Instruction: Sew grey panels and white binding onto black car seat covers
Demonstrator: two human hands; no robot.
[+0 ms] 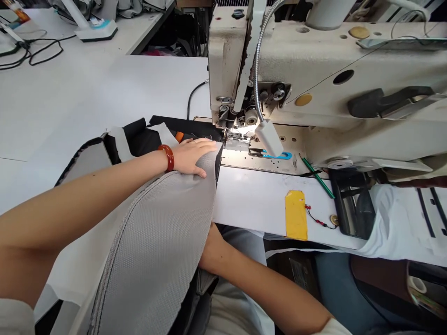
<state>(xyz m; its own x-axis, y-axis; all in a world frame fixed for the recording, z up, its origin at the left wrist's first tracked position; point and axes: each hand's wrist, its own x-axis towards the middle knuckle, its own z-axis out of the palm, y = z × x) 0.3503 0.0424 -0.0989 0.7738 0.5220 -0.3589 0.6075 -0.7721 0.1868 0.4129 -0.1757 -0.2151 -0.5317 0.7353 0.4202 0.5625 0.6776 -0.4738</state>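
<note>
Grey woven fabric [164, 232] spans seven o'clock to centre; my left hand [192, 156] lies flat on it. My right hand [211, 245], mostly hidden, I cannot read; uneven tugging could skew cloth near the one-o'clock presser foot [239, 138].

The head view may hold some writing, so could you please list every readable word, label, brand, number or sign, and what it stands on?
No readable text, sewing machine and grey fabric included.
Sticker on the white stand: too small to read.
Pale marks on the dark panel: too blurred.
</note>
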